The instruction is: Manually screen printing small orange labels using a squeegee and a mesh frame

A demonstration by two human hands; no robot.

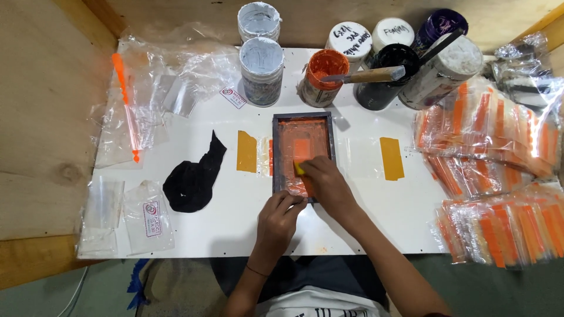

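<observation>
Screen frame: small dark-grey rectangular printing frame (303, 155) with orange-inked mesh, lying flat at the middle of the white work board (364, 217), between two mustard-yellow tape strips (247, 151).
Right hand: right hand (326, 182) rests inside the frame, fingers closed round a small yellow squeegee (298, 168) pressed on the mesh.
Left hand: left hand (281, 216) curled over the frame's near edge, gripping and pinning it down.
Step in hand: by the look of it, ink is being drawn across the mesh, about halfway down.
Next move: likely calls for an even pull to the near edge while the frame stays pinned, then a clean lift.
Behind the frame: open tub of orange ink (322, 76) with a wooden-handled spatula (365, 75) lying across the tubs; white, black and purple tubs beside it.
Right side: stacks of clear bags with orange bands (499, 176).
Left side: black rag (194, 176) and blank clear bags (141, 100).
</observation>
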